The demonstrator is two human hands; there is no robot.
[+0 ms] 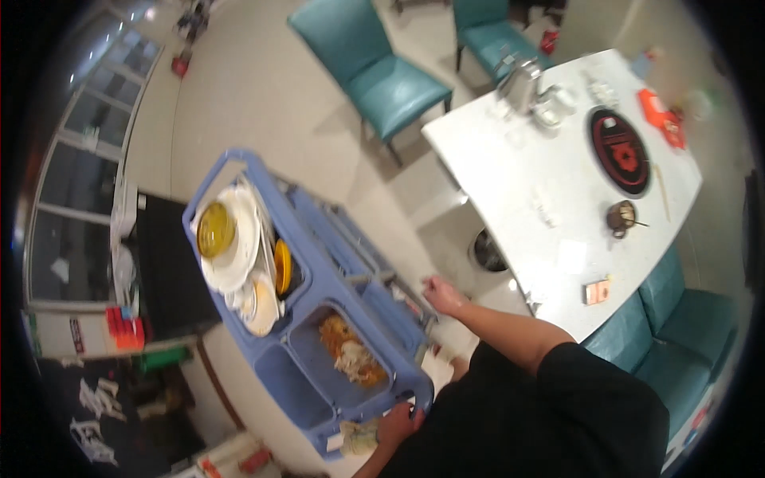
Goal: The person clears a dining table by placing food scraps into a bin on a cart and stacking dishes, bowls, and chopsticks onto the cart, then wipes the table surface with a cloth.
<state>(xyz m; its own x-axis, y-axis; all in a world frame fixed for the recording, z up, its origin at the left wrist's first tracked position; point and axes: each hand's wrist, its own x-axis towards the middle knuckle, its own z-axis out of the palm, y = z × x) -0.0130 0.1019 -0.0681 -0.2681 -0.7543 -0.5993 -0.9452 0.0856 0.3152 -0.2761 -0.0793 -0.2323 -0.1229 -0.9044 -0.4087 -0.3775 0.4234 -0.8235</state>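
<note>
A blue plastic service cart (307,227) stands in front of me, to the left of the table. My left hand (398,424) is closed round the rim at its near end, beside a pale cloth (358,440) hanging there. Over the gap between cart and table, my right hand (440,297) is loosely closed, with nothing visible in it. Stacked white plates (231,271) fill the cart's far tray, with a yellow-green bowl (216,229) on top and a yellow-rimmed dark dish (283,267) beside them. Food scraps and crumpled tissues (351,354) lie in a near compartment.
On the white table (510,183) are a metal pitcher (522,84), white bowls (548,115), a round black-and-red hot plate (619,151), a brown mug (621,219) and a small box (597,291). A teal chair (390,92) stands beyond; a teal bench (677,358) is at the right.
</note>
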